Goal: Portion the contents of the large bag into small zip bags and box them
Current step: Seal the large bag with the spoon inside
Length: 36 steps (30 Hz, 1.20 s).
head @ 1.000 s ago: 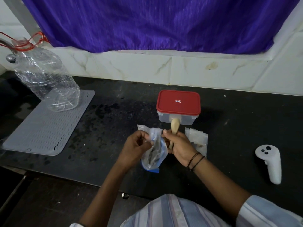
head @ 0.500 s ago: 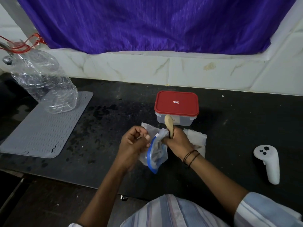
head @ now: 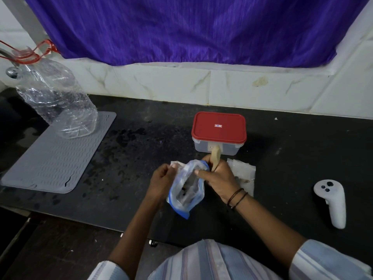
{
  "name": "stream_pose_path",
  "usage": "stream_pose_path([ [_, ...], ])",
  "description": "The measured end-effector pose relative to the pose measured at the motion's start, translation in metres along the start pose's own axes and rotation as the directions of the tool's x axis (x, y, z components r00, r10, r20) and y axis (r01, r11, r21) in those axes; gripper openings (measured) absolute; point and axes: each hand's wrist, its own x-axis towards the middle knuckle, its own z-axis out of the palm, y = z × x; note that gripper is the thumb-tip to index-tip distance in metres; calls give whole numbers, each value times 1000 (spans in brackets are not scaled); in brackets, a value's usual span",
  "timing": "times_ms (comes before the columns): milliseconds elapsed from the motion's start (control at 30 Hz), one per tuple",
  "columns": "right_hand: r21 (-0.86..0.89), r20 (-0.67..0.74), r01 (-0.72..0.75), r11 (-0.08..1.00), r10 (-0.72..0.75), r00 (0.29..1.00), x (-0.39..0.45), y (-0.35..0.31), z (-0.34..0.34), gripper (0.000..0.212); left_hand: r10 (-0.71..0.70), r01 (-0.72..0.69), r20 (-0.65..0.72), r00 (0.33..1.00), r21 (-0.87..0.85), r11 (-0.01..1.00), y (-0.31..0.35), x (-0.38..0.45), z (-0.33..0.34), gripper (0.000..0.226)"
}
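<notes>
Head view, one item in work: zip bag [head: 186, 188], clear with blue seal strip, held up over the front of the black worktop [head: 141, 154], mouth spread, dark contents low inside.

Left hand [head: 161, 183]: fingers pinched on the bag's left lip. Right hand [head: 219, 178]: thumb and forefinger nipped on the right lip, the other fingers curled round a wooden spoon [head: 215, 158], which stands up out of the fist.

Red-lidded box [head: 219, 133]: lid on, just behind the hands. Flat clear bag [head: 243, 176]: lying beside the right wrist, a few dark bits in it. More clear plastic shows behind the left hand; which bag it is cannot be told.

Handling note, as judgement: keep both lips pulled evenly apart so the mouth stays wide, and hold the bag upright so the contents sit at the bottom. Press the seal from one end across once air is out. Box lid must come off before packing.
</notes>
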Motion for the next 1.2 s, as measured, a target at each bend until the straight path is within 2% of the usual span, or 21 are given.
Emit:
stream_pose_path([
  [67, -5, -29, 34, 999, -34, 999, -2, 2, -3, 10, 0, 16, -137, 991, 112, 994, -3, 6, -5, 32],
  [100, 12, 2, 16, 1000, -16, 1000, -3, 2, -6, 12, 4, 28, -201, 980, 158, 987, -3, 8, -6, 34],
  [200, 94, 239, -154, 984, 127, 963, -9, -2, -13, 17, -7, 72, -277, 961, 226, 971, -1, 8, -9, 37],
  [267, 42, 262, -182, 982, 165, 951, -10, -3, -17, 17, -52, 97, -228, 972, 192, 977, 2, 5, -11, 40],
  [300, 11, 225, -168, 986, 161, 961, -9, -4, -19, 15, -113, 124, -163, 980, 61, 990, 3, 4, -12, 42],
  [333, -10, 180, -156, 988, 155, 971, -8, -5, -19, 12, -181, 171, -64, 981, -140, 975, 4, 2, -13, 45],
  [400, 5, 124, -136, 991, 134, 983, -6, -6, -20, 11, -244, 266, 108, 964, -424, 866, 4, -3, -16, 52],
  [433, 25, 113, -126, 992, 122, 986, -5, -7, -21, 13, -244, 285, 150, 958, -419, 862, 1, -3, -17, 55],
  [500, 61, 108, -94, 994, 87, 990, -5, -9, -20, 13, -282, 322, 174, 943, -280, 904, -6, -7, -13, 61],
  [567, 55, 112, -66, 996, 60, 992, -7, -10, -17, 12, -365, 399, 202, 909, -170, 901, -12, -13, -9, 65],
  [633, 3, 138, -45, 999, 44, 989, -9, -10, -14, 9, -392, 424, 212, 895, -134, 896, -16, -16, -8, 57],
  [733, -74, 188, -27, 997, 40, 981, -11, -8, -14, 10, -378, 397, 144, 914, -134, 908, -13, -15, -8, 34],
  [800, -79, 147, -40, 996, 51, 988, -9, -7, -15, 18, -359, 356, 20, 933, -201, 913, -11, -15, -4, 28],
  [867, -55, -8, -73, 996, 72, 997, -9, -8, -14, 25, -273, 234, -135, 953, -246, 940, -9, -16, 0, 24],
  [933, 47, -203, -134, 990, 141, 969, -8, -4, -11, 27, -227, 162, -198, 954, -296, 941, -6, -17, 0, 26],
  [967, 107, -263, -155, 982, 178, 948, -9, -2, -9, 25, -255, 175, -167, 953, -384, 907, -4, -17, 0, 32],
  [1033, 180, -295, -175, 968, 223, 929, -10, 1, -5, 18, -326, 256, -5, 945, -607, 752, 1, -17, -2, 51],
  [1100, 186, -288, -171, 967, 221, 932, -10, -1, -6, 11, -325, 309, 117, 938, -704, 639, 0, -16, -4, 54],
  [1200, 142, -231, -176, 974, 206, 951, -7, 0, -12, 21, -300, 359, 208, 931, -677, 643, -3, -21, -5, 46],
])
